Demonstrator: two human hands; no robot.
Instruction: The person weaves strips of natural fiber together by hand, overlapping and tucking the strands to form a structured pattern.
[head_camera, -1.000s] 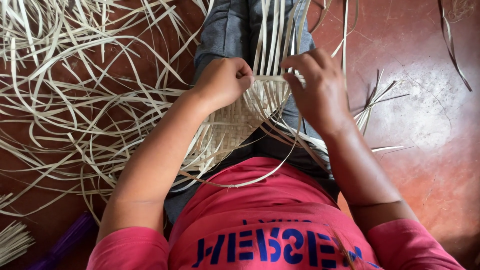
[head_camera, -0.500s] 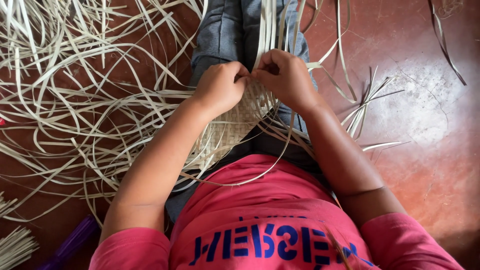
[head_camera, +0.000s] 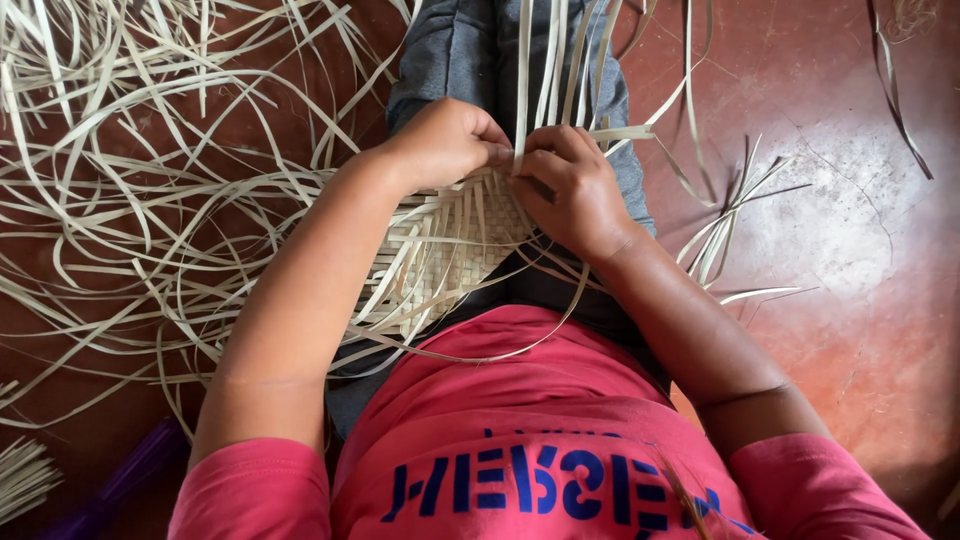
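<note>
Left hand (head_camera: 445, 140) and right hand (head_camera: 565, 185) both pinch strips (head_camera: 535, 70) at the woven mat's (head_camera: 440, 250) edge, apparently one strip each. Best: keep tension even, press crossings flat.

A person in a pink shirt (head_camera: 520, 420) sits on a reddish-brown floor (head_camera: 850, 300), seen from above. A partly woven mat (head_camera: 440, 250) of pale flat strips rests on their lap. The left hand (head_camera: 445, 140) and right hand (head_camera: 570, 190) meet at the mat's far edge, fingers pinching upright strips (head_camera: 545, 70). Loose pale strips (head_camera: 130, 200) sprawl across the floor to the left.
</note>
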